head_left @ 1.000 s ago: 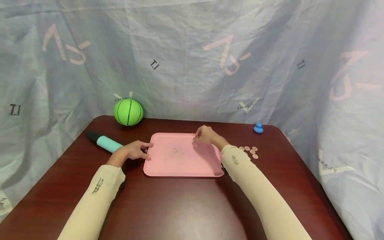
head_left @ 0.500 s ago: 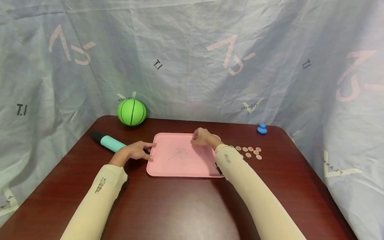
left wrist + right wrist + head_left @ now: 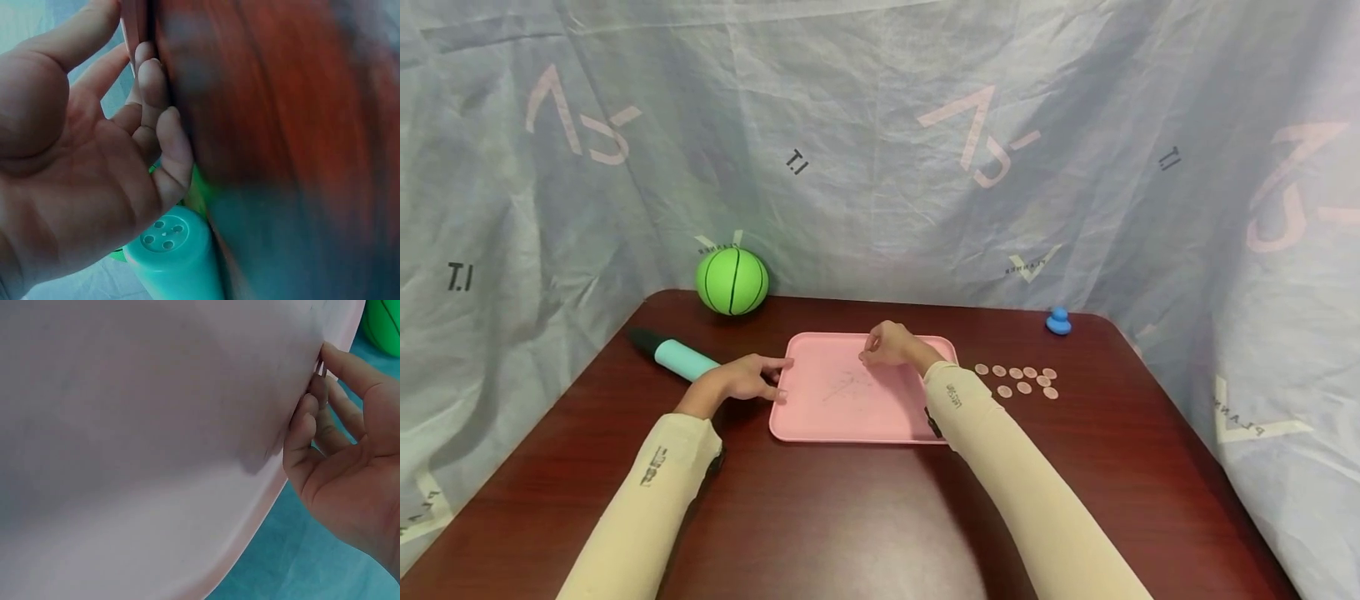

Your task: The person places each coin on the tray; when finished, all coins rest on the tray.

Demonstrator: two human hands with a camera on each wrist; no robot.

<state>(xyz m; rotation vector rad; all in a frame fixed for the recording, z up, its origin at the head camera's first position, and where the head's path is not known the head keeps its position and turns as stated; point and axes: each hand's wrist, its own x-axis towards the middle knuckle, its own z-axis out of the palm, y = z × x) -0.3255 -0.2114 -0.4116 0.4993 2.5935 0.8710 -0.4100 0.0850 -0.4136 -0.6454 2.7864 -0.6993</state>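
Note:
My left hand [image 3: 745, 377] grips the left rim of the pink tray [image 3: 865, 432], thumb and forefinger over the edge; in the left wrist view, the other fingers of that hand [image 3: 94, 150] curl beside and below the rim. Above the tray's upper middle, my right hand [image 3: 891, 343] has its thumb and fingertips pinched together. The right wrist view shows a thin disc [image 3: 320, 365], edge-on, between thumb and fingertips of the right hand [image 3: 350, 444]; its face is hidden. Several small round pale-pink discs [image 3: 1024, 388] lie on the table right of the tray.
A green ball [image 3: 732, 282] sits at the table's back left. Left of the tray lies a turquoise cylinder with a black end [image 3: 685, 360]; its other end has holes. A small blue knobbed object [image 3: 1058, 322] stands at the back right. Grey cloth [image 3: 865, 208] hangs behind the table.
My right hand has moved left over the tray, still pinched, and more of the discs have come into sight beside the forearm. The left hand stays on the rim. The view has shifted slightly.

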